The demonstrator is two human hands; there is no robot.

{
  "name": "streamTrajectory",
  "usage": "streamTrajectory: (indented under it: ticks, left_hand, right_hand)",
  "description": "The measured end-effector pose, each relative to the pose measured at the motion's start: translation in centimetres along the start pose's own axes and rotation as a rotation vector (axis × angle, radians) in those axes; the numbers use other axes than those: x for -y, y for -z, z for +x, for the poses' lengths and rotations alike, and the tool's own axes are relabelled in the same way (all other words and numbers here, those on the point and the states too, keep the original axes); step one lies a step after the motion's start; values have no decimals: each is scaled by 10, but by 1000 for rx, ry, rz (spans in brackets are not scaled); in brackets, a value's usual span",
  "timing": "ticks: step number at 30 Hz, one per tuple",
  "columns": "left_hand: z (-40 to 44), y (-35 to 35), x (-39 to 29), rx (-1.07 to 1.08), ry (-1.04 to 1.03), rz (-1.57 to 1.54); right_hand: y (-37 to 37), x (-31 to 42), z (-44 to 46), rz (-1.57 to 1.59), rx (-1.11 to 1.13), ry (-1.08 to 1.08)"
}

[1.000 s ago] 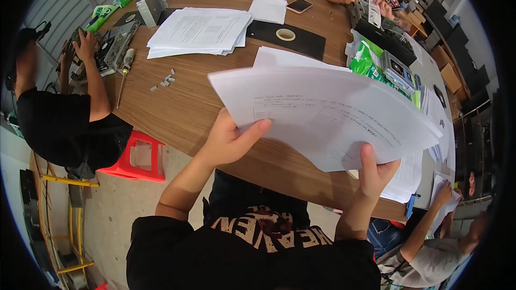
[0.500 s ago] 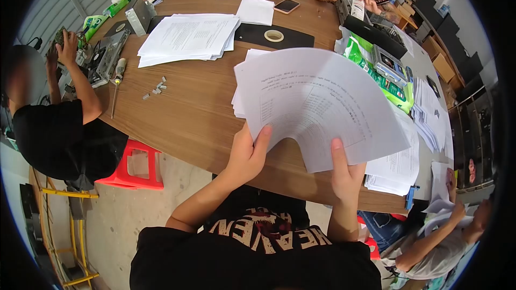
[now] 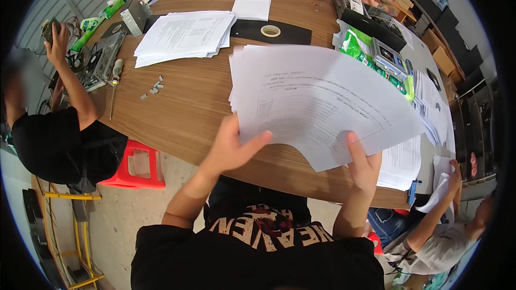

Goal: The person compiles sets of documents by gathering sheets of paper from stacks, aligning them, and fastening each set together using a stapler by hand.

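A printed sheet of paper point(image 3: 322, 96), curved into an arch, is held up over the table's near side. My left hand point(image 3: 231, 145) grips its lower left edge, thumb in front and fingers partly hidden behind. On the lower right, my right hand point(image 3: 364, 164) pinches the sheet with the thumb on its printed face. Whether more than one sheet is held, I cannot tell. White paper edges show behind the sheet's left side. Right of my right hand lies a printed paper stack point(image 3: 400, 166). Another thick stack point(image 3: 185, 35) rests farther off at left.
A tape roll point(image 3: 270, 31) sits on a black panel. Small metallic pieces point(image 3: 156, 87) and a screwdriver point(image 3: 115, 78) lie at left. Green packages point(image 3: 352, 45) and a hard drive point(image 3: 388, 60) are at right. Several people work around the wooden table point(image 3: 177, 113).
The held sheet has swung rightward and flattened somewhat, my right hand moving right. My left hand has shifted left, its thumb more spread. The phone on the far side no longer shows.
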State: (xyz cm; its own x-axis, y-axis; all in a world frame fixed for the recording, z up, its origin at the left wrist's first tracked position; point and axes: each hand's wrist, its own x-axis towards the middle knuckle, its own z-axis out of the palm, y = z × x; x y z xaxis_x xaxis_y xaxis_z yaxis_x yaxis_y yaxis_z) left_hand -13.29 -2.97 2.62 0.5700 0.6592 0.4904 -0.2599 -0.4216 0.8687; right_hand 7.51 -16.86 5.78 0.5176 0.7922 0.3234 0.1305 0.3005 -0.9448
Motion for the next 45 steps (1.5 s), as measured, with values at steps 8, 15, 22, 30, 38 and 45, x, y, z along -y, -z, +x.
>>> streamTrajectory:
  ticks: [8, 15, 22, 30, 38, 45]
  left_hand:
    - [58, 34, -46, 189, -203, -147]
    - [65, 20, -63, 161, -127, -81]
    - [62, 15, -70, 148, -88, -85]
    - [61, 10, -70, 113, -168, -169]
    - [52, 5, -65, -55, -112, -221]
    - [48, 5, -62, -146, -155, -140]
  right_hand:
    - [20, 0, 8, 48, 127, -64]
    - [36, 6, 12, 37, 170, 156]
    - [34, 8, 21, -16, -41, 172]
    - [26, 16, 26, -107, -84, 275]
    - [20, 18, 25, 7, -43, 223]
    - [19, 23, 25, 113, 202, 244]
